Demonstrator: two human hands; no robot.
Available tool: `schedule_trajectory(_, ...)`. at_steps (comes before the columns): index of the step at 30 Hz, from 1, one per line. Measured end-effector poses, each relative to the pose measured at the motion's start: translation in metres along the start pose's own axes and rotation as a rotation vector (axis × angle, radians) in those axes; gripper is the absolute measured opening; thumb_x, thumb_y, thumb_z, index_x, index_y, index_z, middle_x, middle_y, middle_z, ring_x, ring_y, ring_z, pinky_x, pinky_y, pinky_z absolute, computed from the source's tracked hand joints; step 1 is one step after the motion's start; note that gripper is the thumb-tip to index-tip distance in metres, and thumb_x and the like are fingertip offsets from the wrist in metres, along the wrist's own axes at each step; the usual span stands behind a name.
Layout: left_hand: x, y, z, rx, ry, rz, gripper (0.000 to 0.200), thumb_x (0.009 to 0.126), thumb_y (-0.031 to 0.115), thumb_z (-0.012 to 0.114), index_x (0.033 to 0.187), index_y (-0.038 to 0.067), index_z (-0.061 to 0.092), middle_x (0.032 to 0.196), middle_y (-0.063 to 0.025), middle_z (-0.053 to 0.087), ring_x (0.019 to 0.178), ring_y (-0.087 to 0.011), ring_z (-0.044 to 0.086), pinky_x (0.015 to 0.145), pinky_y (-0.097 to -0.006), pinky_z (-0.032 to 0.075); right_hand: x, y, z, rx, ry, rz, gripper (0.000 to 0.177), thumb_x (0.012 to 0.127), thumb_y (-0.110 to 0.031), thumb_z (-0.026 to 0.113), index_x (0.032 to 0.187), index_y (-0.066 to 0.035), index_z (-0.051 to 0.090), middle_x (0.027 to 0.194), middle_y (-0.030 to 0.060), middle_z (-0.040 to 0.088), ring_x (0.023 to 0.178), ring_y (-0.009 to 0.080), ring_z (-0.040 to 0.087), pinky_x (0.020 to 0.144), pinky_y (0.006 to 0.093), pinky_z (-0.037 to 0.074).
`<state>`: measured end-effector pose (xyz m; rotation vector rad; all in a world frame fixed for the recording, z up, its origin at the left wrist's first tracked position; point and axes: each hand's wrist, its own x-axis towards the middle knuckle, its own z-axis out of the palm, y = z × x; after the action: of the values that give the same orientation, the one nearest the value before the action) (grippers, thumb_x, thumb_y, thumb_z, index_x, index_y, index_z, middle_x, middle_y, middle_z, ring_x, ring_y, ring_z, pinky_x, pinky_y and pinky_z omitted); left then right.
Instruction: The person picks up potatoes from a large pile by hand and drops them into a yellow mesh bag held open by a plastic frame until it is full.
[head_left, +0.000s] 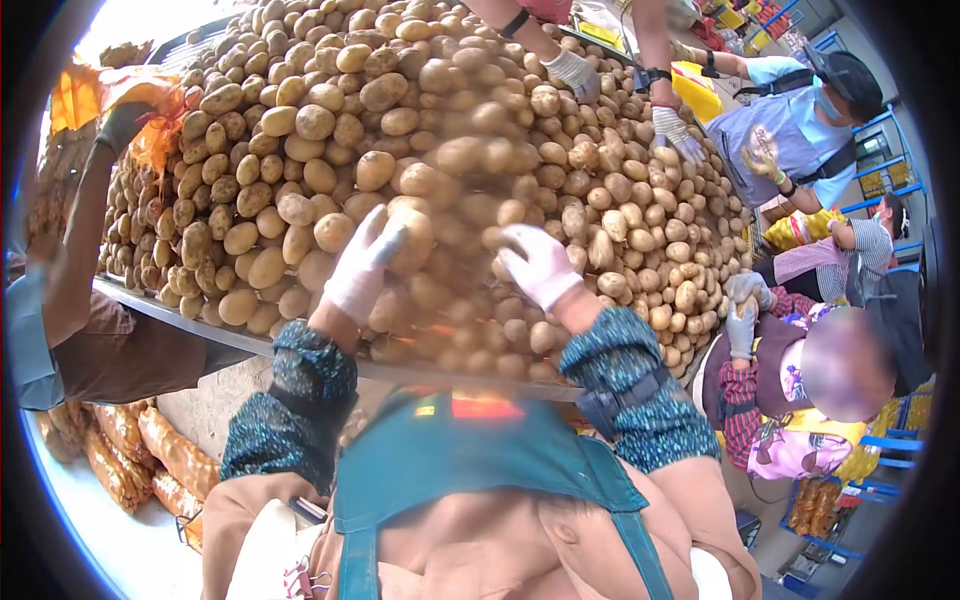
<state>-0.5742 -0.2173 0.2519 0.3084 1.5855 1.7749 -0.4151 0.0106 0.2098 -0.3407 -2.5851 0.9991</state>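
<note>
A large heap of potatoes (320,122) lies in front of me, blurred by a smear down its middle. My left hand (362,268), in a white glove with grey fingertips, is over the near part of the heap. Its thumb and fingers are apart, close to the potatoes there. My right hand (541,266), also gloved, reaches in from the right with fingers spread and bent toward the heap. A small potato (511,212) lies just above its fingertips. Neither hand clearly holds a potato, though the smear hides part of the space between them.
The metal table edge (230,338) runs along the near side. At left, another person's gloved hand (125,125) holds an orange net bag (85,95). Co-workers' gloved hands (575,75) reach in from the far side. A person (800,370) stands close at right. Filled net sacks (170,440) lie at lower left.
</note>
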Motion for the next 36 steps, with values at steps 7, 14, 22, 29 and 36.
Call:
schedule_trajectory(7,-0.002,-0.026,-0.010,-0.900,-0.269,-0.229,0.058,0.092,0.037,0.064,0.138,0.007,0.045,0.132,-0.0140,0.056,0.119,-0.0329,0.058,0.094,-0.0568,0.052,0.115,0.004,0.044,-0.628,-0.564,0.183,0.063,0.079,-0.032,0.070,0.133,-0.006,0.053,0.131,0.0183,0.057,0.124,0.0318,0.053,0.105,0.0406,0.044)
schedule_trajectory(14,0.009,-0.036,0.013,-0.995,-0.155,-0.521,0.041,0.090,0.045,0.065,0.098,0.005,0.065,0.101,-0.0157,0.069,0.092,-0.0361,0.067,0.081,-0.0555,0.056,0.086,0.041,-0.006,-0.144,-0.151,0.289,0.073,0.064,-0.028,0.089,0.124,-0.003,0.057,0.121,0.0165,0.062,0.116,0.0313,0.058,0.102,0.0392,0.047)
schedule_trajectory(22,0.018,-0.024,0.061,-0.740,-0.233,-0.667,0.034,0.086,0.029,0.062,0.108,0.003,0.065,0.090,-0.0134,0.069,0.085,-0.0328,0.068,0.076,-0.0472,0.059,0.014,0.027,-0.058,1.871,0.052,0.700,0.047,0.091,-0.035,0.071,0.125,-0.006,0.057,0.118,0.0124,0.064,0.103,0.0285,0.066,0.082,0.0438,0.060)
schedule_trajectory(29,0.007,-0.018,0.074,-0.726,-0.457,-0.672,0.077,0.082,0.017,0.057,0.151,0.003,0.028,0.146,-0.0215,0.044,0.124,-0.0374,0.055,0.094,-0.0502,0.055,-0.010,-0.003,-0.040,0.761,0.152,0.505,0.068,0.088,-0.022,0.076,0.143,-0.002,0.043,0.123,0.0088,0.061,0.111,0.0190,0.058,0.095,0.0315,0.051)
schedule_trajectory(36,-0.003,-0.010,0.037,-0.890,-0.431,-0.644,0.067,0.089,0.036,0.061,0.147,0.012,0.037,0.132,-0.0165,0.055,0.110,-0.0297,0.060,0.094,-0.0450,0.052,0.057,-0.006,0.007,0.171,-0.119,-0.065,0.045,0.088,-0.014,0.064,0.132,-0.005,0.057,0.131,0.0168,0.060,0.113,0.0329,0.061,0.101,0.0398,0.048)
